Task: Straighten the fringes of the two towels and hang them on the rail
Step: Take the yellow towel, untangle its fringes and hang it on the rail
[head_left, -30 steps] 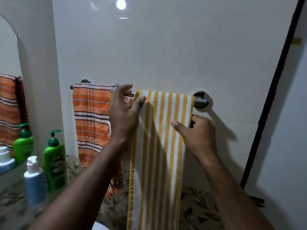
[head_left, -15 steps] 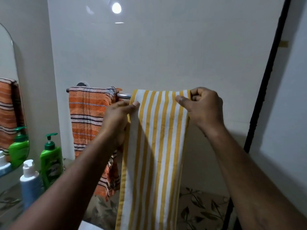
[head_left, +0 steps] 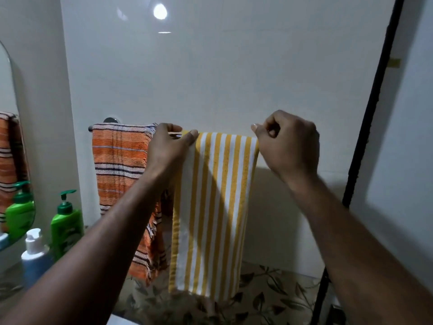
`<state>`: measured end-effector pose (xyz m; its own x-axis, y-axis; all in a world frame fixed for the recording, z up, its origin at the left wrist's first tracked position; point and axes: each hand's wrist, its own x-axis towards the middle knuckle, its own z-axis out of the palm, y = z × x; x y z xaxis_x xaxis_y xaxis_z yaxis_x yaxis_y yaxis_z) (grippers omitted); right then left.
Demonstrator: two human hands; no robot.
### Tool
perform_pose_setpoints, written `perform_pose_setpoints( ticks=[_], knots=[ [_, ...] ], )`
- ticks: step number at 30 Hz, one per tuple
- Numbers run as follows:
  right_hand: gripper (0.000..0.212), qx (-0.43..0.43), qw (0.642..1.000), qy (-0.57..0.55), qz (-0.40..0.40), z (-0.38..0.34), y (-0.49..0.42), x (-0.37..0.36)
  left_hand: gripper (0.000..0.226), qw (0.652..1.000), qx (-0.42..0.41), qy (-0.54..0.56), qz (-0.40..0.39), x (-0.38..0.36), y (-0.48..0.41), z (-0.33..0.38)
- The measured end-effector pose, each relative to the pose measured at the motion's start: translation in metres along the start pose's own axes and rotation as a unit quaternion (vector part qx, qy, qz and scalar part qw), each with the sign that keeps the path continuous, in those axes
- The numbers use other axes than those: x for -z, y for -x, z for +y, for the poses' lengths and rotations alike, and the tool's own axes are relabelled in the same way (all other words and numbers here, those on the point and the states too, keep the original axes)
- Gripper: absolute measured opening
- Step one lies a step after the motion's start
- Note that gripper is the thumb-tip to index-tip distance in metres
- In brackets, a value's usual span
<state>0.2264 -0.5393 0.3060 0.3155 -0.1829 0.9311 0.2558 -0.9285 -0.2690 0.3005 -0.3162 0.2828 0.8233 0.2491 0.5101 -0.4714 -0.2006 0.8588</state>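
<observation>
The yellow-and-white striped cotton towel (head_left: 210,207) hangs over the chrome wall rail (head_left: 177,136), just right of the orange striped fringed towel (head_left: 119,172). The left hand (head_left: 166,148) pinches its top left corner and the right hand (head_left: 288,146), fingers curled, pinches the top right. Drawing both corners apart evenly should flatten the fold.

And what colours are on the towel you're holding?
The towel has yellow and white up-and-down stripes, clearest in the head view.
</observation>
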Motion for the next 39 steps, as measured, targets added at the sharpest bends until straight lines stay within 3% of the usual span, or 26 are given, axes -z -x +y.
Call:
perform_pose_setpoints(
  ticks=[3, 6, 10, 13, 19, 25, 29, 32, 35, 39],
  knots=[
    [0.034, -0.048, 0.996, -0.062, 0.031, 0.000, 0.045, -0.006, 0.053, 0.998, -0.023, 0.056, 0.004, 0.000, 0.012, -0.012],
    [0.040, -0.136, 0.985, -0.091, -0.053, 0.006, 0.070, -0.021, 0.052, 0.995, -0.037, 0.093, 0.011, 0.002, 0.026, -0.026],
    [0.033, -0.177, 0.956, -0.202, -0.117, 0.005, 0.073, -0.027, 0.046, 0.989, 0.039, 0.129, -0.060, 0.006, 0.041, -0.041],
    [0.020, -0.203, 0.945, -0.236, -0.100, 0.001, 0.063, -0.026, 0.027, 0.977, 0.070, 0.167, -0.109, 0.008, 0.047, -0.044],
    [0.016, -0.217, 0.944, -0.244, -0.036, -0.005, 0.042, -0.018, 0.018, 0.976, 0.052, 0.181, -0.107, 0.010, 0.035, -0.024],
    [0.033, -0.126, 0.983, -0.136, -0.010, -0.005, 0.008, -0.012, 0.009, 0.989, 0.022, 0.133, -0.055, 0.000, 0.016, 0.002],
    [0.030, -0.080, 0.994, -0.069, -0.021, -0.003, -0.009, -0.013, 0.048, 0.999, -0.028, 0.019, 0.004, -0.002, 0.003, 0.015],
    [0.030, -0.053, 0.998, -0.005, -0.040, -0.001, -0.010, -0.015, 0.049, 0.996, -0.073, -0.047, 0.001, 0.000, 0.002, 0.016],
    [0.029, -0.025, 0.999, 0.032, -0.029, 0.003, -0.002, -0.014, 0.048, 0.996, -0.077, -0.033, -0.015, 0.002, 0.011, 0.005],
    [0.010, 0.083, 0.995, 0.049, 0.002, 0.003, 0.009, -0.017, 0.056, 0.994, -0.097, 0.027, -0.048, 0.001, 0.022, -0.015]
  ],
)
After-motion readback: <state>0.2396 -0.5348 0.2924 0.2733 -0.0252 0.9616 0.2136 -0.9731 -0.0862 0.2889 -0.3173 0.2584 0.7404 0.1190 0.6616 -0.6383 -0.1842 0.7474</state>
